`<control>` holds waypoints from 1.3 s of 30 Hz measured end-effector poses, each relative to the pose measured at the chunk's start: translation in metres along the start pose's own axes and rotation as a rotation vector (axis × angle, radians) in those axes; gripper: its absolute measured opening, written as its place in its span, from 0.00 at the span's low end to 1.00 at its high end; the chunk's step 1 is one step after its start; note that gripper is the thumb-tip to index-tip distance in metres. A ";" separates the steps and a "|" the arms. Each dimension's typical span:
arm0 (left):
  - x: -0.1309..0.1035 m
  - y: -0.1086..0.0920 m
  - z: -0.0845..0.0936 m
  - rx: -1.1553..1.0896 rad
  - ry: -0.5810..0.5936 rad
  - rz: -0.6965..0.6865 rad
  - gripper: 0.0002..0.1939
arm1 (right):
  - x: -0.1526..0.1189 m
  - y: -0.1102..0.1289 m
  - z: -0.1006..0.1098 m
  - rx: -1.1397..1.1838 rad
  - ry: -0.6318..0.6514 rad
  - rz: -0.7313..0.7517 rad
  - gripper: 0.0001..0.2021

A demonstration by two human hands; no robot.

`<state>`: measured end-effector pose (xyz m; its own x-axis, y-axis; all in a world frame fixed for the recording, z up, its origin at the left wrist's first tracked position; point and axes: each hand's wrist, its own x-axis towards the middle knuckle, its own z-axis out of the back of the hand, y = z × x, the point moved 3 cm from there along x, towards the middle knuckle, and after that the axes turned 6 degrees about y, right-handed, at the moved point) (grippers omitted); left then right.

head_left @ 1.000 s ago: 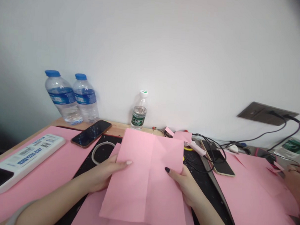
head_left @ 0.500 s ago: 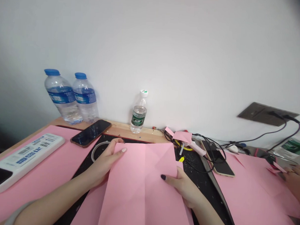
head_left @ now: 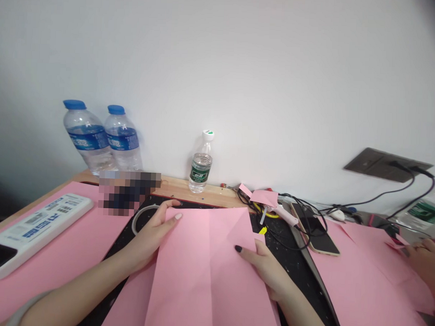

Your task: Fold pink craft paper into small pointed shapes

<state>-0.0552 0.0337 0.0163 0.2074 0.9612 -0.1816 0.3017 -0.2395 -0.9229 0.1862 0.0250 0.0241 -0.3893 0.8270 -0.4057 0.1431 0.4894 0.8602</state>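
A sheet of pink paper point(head_left: 184, 272) with a lengthwise crease down its middle is held up in front of me. My left hand point(head_left: 156, 235) pinches its upper left edge, thumb on the near face and fingers behind. At the right edge my right hand point(head_left: 263, 266) grips it lower down, its dark-nailed thumb pressed on the front. Diagonal fold marks show near the top right corner. More pink paper lies beneath, on a black mat point(head_left: 307, 292). A white ring-shaped roll point(head_left: 137, 224) rests just beyond my left hand.
Left, a long white box point(head_left: 37, 232) lies on pink paper. Two large bottles point(head_left: 123, 142) and a small bottle point(head_left: 201, 169) stand along the wall. A glue gun point(head_left: 285, 215), black cables and a phone point(head_left: 317, 230) lie right. Another person's hand point(head_left: 427, 258) touches pink paper far right.
The paper's top right corner and my right thumb have shifted very slightly. Both hands keep their hold. A blurred patch now covers the phone at left.
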 end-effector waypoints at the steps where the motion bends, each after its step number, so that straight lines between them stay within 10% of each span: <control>1: 0.000 -0.001 -0.002 -0.014 0.010 -0.006 0.24 | 0.001 0.000 0.000 0.003 -0.008 0.007 0.22; 8: -0.004 -0.006 -0.013 -0.074 0.068 -0.094 0.32 | 0.001 0.002 0.002 0.035 -0.126 0.056 0.22; 16: -0.009 0.006 -0.016 -0.117 0.277 0.104 0.37 | -0.001 0.005 0.006 0.048 -0.229 0.148 0.18; 22: -0.005 0.006 -0.014 -0.036 0.206 0.019 0.29 | 0.001 0.008 0.005 -0.146 -0.218 0.228 0.19; 33: -0.003 0.006 -0.002 0.672 -0.007 -0.242 0.31 | 0.009 0.013 0.018 -0.634 -0.209 0.460 0.15; 39: -0.007 0.006 -0.011 1.042 0.243 -0.352 0.24 | 0.008 0.013 0.011 -0.540 -0.098 0.406 0.15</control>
<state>-0.0447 0.0246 0.0161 0.4740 0.8735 0.1107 -0.5220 0.3800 -0.7636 0.1945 0.0411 0.0285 -0.3131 0.9495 -0.0221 -0.2237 -0.0511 0.9733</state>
